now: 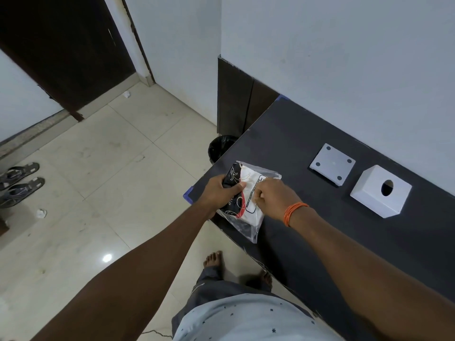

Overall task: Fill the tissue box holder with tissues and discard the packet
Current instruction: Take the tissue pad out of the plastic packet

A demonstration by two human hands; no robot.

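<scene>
While L hand [225,190] clamps tissue packet [248,198], R hand [273,195] fingers pinch its plastic.

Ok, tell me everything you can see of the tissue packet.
The tissue packet is a clear, crinkly plastic bag over a white stack with black and red print and a boxed label. It lies tilted at the dark counter edge. The left hand grips its left side; the right hand pinches the plastic on top.
</scene>
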